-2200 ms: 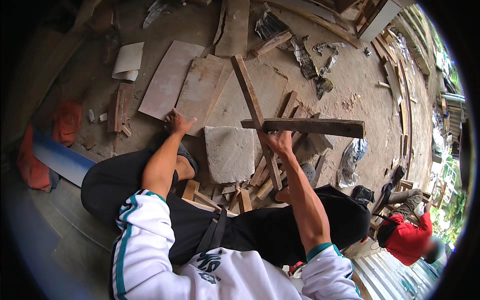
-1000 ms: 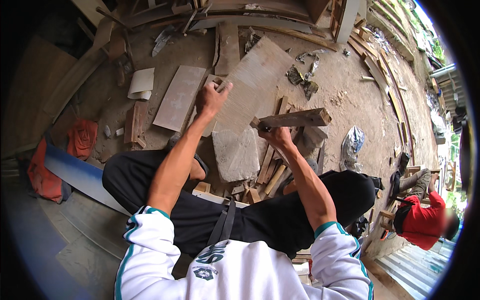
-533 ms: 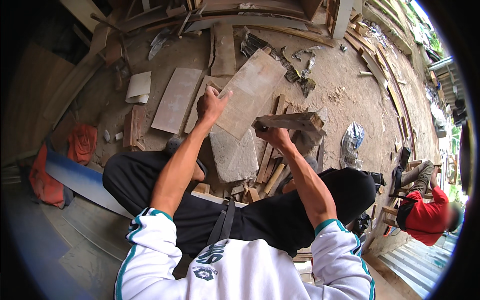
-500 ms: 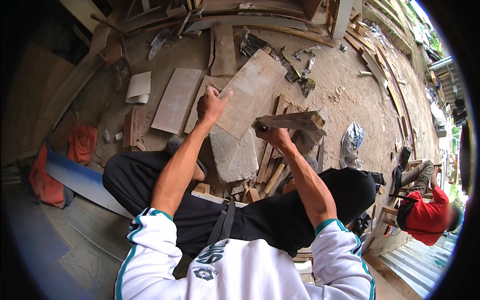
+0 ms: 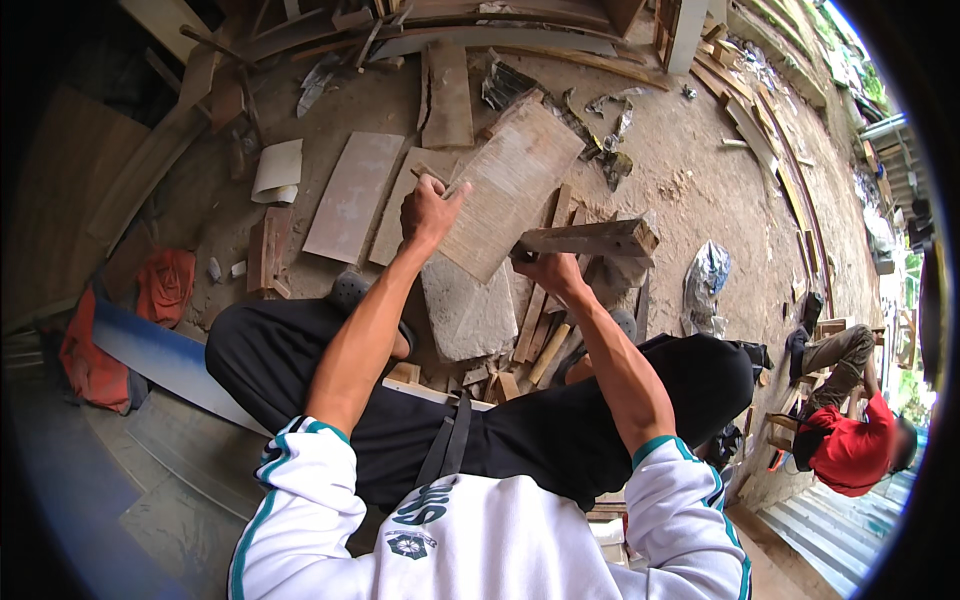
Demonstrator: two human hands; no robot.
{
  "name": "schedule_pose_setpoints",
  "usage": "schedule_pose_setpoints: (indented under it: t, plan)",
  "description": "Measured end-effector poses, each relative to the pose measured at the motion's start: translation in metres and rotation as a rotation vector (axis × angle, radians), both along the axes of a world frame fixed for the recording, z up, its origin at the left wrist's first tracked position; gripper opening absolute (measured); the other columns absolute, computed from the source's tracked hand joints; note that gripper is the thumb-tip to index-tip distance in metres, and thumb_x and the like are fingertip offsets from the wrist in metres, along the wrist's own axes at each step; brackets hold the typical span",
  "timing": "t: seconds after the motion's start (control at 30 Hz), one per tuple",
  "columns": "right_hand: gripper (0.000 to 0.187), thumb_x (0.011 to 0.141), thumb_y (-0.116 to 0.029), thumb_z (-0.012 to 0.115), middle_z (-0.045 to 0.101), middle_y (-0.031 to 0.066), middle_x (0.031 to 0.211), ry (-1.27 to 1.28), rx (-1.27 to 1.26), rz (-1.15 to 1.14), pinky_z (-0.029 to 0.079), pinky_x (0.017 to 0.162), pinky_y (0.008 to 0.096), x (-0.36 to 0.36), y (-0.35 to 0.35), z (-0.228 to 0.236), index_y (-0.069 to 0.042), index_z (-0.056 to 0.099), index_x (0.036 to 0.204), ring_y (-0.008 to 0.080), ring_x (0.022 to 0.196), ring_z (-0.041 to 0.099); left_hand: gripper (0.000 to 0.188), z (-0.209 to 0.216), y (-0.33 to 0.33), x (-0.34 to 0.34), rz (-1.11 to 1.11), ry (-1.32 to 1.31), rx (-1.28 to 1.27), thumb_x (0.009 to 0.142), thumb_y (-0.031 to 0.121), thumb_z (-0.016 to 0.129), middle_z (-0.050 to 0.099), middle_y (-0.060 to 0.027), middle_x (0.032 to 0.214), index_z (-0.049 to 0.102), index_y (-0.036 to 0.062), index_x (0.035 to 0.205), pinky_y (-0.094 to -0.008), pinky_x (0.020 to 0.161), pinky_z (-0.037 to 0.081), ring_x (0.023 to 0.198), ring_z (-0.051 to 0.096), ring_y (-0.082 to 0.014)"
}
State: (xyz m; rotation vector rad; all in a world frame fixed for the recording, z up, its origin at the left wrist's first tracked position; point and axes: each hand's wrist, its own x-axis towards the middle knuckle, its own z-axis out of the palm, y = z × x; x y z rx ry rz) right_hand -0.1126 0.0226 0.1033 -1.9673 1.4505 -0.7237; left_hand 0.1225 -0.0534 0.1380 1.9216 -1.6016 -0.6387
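My left hand [image 5: 430, 214] is closed on the left edge of a flat wooden board [image 5: 515, 180], with the thumb along the near face. The board is tilted, and its lower corner hangs over a pale stone block [image 5: 468, 318] between my feet. My right hand [image 5: 553, 274] is wrapped round the left end of a short, rough wooden block [image 5: 592, 239], just right of the board's lower end. Part of that hand's fingers is hidden under the block. A wooden-handled tool [image 5: 550, 355] lies beside the stone block, its head out of sight.
Loose boards [image 5: 352, 198] lie on the dirt floor beyond my left hand. Crumpled dark plastic [image 5: 612, 165] and a clear plastic bag [image 5: 706, 285] lie to the right. An orange cloth [image 5: 163, 287] is at the left. A person in red [image 5: 855, 445] sits at the far right.
The board and the wooden block have both shifted slightly to the right, still in my hands. At the far right, the seated person has changed posture a little.
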Motion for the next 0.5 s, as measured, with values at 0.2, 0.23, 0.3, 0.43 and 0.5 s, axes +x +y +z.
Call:
schedule_pose_setpoints:
  t: [0.2, 0.23, 0.3, 0.43, 0.5]
  plan:
    - [0.024, 0.065, -0.019, 0.075, 0.068, 0.0085, 0.079, -0.074, -0.047, -0.014, 0.049, 0.065, 0.038, -0.001, -0.001, -0.009, -0.008, 0.069, 0.086, 0.0265, 0.072, 0.063, 0.05, -0.003, 0.001, -0.001, 0.024, 0.036, 0.042, 0.074, 0.051, 0.075, 0.064, -0.0125, 0.077, 0.058, 0.0052, 0.085, -0.0425, 0.064, 0.05, 0.071, 0.064, -0.0311]
    - [0.024, 0.065, -0.019, 0.075, 0.068, 0.0082, 0.079, -0.086, -0.054, -0.011, 0.049, 0.065, 0.038, -0.002, -0.001, -0.011, -0.008, 0.069, 0.086, 0.0264, 0.071, 0.063, 0.049, -0.001, 0.002, -0.001, 0.025, 0.045, 0.064, 0.074, 0.05, 0.075, 0.065, -0.0124, 0.077, 0.058, 0.0052, 0.085, -0.0422, 0.064, 0.05, 0.072, 0.064, -0.0307]
    - [0.026, 0.069, -0.017, 0.073, 0.068, 0.0092, 0.082, -0.072, 0.026, -0.003, 0.049, 0.068, 0.0359, -0.004, 0.0, -0.011, -0.006, 0.069, 0.092, 0.0225, 0.075, 0.063, 0.049, 0.001, 0.005, -0.002, 0.04, 0.066, 0.071, 0.074, 0.05, 0.075, 0.065, -0.0123, 0.078, 0.059, 0.0054, 0.087, -0.0417, 0.065, 0.05, 0.072, 0.065, -0.0303]
    - [0.022, 0.065, -0.018, 0.074, 0.067, 0.0076, 0.077, -0.1, 0.037, -0.03, 0.049, 0.065, 0.0375, -0.001, -0.003, -0.011, -0.009, 0.069, 0.085, 0.0245, 0.07, 0.062, 0.048, -0.001, 0.007, -0.002, 0.079, 0.1, 0.014, 0.072, 0.049, 0.077, 0.066, -0.0125, 0.079, 0.061, 0.006, 0.088, -0.041, 0.066, 0.05, 0.073, 0.065, -0.0298]
    - [0.022, 0.065, -0.018, 0.075, 0.067, 0.0076, 0.077, -0.081, -0.016, -0.027, 0.049, 0.065, 0.037, -0.001, -0.006, -0.012, -0.009, 0.07, 0.086, 0.0241, 0.071, 0.063, 0.048, -0.003, 0.002, 0.0, 0.089, 0.141, 0.022, 0.07, 0.049, 0.079, 0.067, -0.0131, 0.079, 0.062, 0.0061, 0.086, -0.041, 0.066, 0.05, 0.073, 0.065, -0.0296]
